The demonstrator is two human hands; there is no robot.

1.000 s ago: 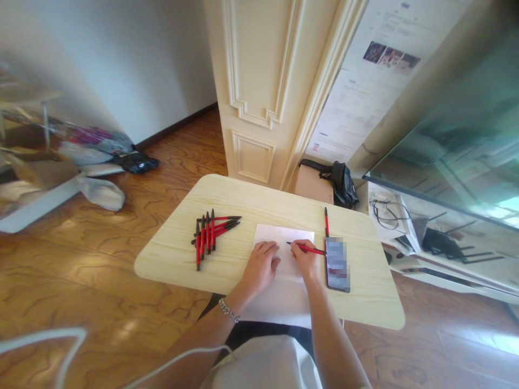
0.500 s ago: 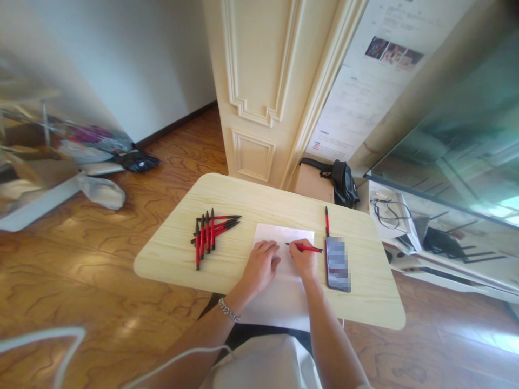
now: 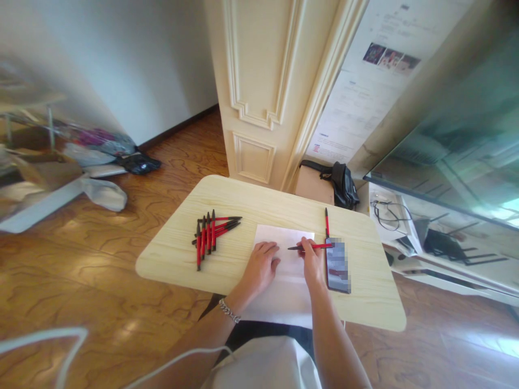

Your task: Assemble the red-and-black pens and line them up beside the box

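- Red barrel, black tip: held pen (image 3: 310, 247) is in the right hand (image 3: 313, 263), with the grip pinched round its middle.
- It lies near level. The tip points left over the white paper (image 3: 284, 236) and the tail reaches right, over the far end of the phone (image 3: 338, 266).
- Change from half a second ago: the held pen was slanted, tip down at the sheet. Now it is flatter and shifted right.
- The tip looks lifted off the sheet, but I cannot tell for sure whether it touches.
- Right hand has drifted slightly right toward the phone and is still at the paper's right edge.
- Left hand (image 3: 261, 266) is unchanged: flat on the paper, fingers loose, holding nothing.
- Judgement: the stroke on the sheet looks broken off or finished. No marks can be made out on the paper.
- Bundle of red pens (image 3: 211, 232) on the left of the worktop (image 3: 243, 197) has not moved.
- Lone red pen (image 3: 326, 220), just beyond the phone, has not moved either.
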